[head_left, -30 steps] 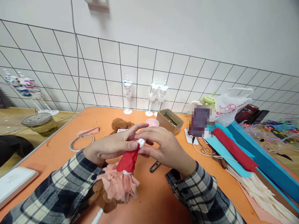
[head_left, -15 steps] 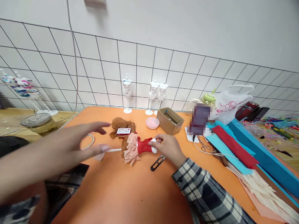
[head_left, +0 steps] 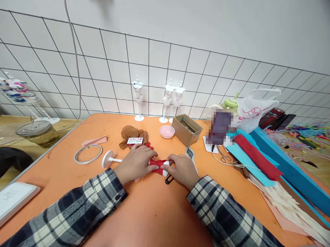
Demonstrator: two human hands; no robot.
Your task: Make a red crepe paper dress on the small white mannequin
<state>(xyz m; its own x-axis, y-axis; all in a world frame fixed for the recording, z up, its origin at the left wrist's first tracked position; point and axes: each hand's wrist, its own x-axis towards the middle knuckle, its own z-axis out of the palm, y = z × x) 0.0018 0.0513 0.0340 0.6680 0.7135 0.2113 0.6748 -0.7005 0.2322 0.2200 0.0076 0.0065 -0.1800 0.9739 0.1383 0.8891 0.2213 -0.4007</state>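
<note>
A small white dress form lies on its side, wearing a red bodice. Its stem and round base point left. My left hand is closed around the skirt end, thumb on the red cloth, and hides most of the pink ruffles. At the white upper end, my right hand pinches the form between thumb and fingers. Thread snips lie partly under my right hand. Just behind my left hand are crumpled brown fabric and a small white-and-red box.
A pink bowl and an open cardboard box stand behind the hands. Several white dress forms line the wall. Fabric strips, scissors and a phone are on the right. A metal ring and a white device lie left.
My left hand has come down from the air on the left and taken hold of the dress form's skirt end. My right hand stays on the other end. The view has shifted slightly.
</note>
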